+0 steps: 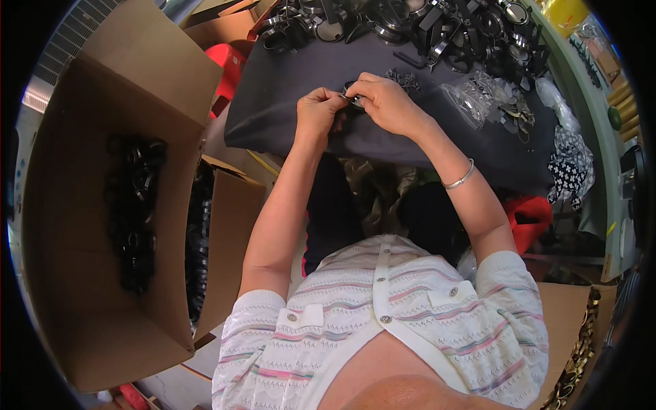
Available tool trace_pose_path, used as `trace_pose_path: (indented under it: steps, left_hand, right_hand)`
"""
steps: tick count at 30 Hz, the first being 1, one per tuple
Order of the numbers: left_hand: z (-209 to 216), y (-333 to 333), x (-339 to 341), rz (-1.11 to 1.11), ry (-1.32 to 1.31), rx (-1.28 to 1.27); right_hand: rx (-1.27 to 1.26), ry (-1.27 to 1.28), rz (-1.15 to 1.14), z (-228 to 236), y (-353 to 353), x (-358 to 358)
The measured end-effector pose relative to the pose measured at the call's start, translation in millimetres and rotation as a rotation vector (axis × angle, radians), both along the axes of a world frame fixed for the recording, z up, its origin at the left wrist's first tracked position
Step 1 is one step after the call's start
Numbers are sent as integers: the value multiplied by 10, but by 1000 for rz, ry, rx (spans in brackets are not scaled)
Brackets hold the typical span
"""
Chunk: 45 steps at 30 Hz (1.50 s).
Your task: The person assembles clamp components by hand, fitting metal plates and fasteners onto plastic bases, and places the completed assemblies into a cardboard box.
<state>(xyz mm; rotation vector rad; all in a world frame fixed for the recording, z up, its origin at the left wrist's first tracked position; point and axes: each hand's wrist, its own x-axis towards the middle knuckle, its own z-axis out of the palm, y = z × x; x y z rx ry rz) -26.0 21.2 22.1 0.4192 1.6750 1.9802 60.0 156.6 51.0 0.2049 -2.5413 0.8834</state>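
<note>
At the near part of the dark cloth (273, 89), both of my hands meet over a small dark piece with a shiny metal part, apparently a black watch (356, 100). My left hand (318, 115) is closed, thumb and forefinger pinched at its left side. From the right, my right hand (386, 101) grips it with curled fingers, which hide most of it. Just beyond the right hand lies a small heap of tiny metal parts (404, 80). Across the far side of the cloth spreads a pile of black-strapped watches with round silvery cases (437, 31).
Clear plastic bags of small silvery parts (473, 99) lie right of my hands. A large open carton (75, 225) with black watches (137, 205) stands at left, a second carton (229, 232) beside it. Gold-coloured pieces (577, 348) fill a box at lower right. A red stool (229, 72) stands behind the cartons.
</note>
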Motion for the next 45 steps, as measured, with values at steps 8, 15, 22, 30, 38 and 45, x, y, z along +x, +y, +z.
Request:
trace_pose_path:
  steps: [8, 15, 22, 30, 38, 45]
  left_hand:
    - [-9, -13, 15, 33, 4, -18]
    - [-27, 5, -10, 9, 12, -13]
    - [3, -7, 3, 17, 10, -29]
    - [-13, -14, -9, -31, 17, -2]
    - [-13, -13, 40, 21, 37, 23]
    - [9, -17, 77, 34, 35, 20]
  right_hand:
    - [-535, -352, -68, 167, -7, -34]
    - [-566, -231, -68, 115, 56, 91]
    - [-539, -131, 24, 82, 115, 141]
    - [-69, -3, 63, -29, 64, 9]
    - [145, 43, 99, 56, 79, -43]
    - [194, 137, 129, 35, 70, -26]
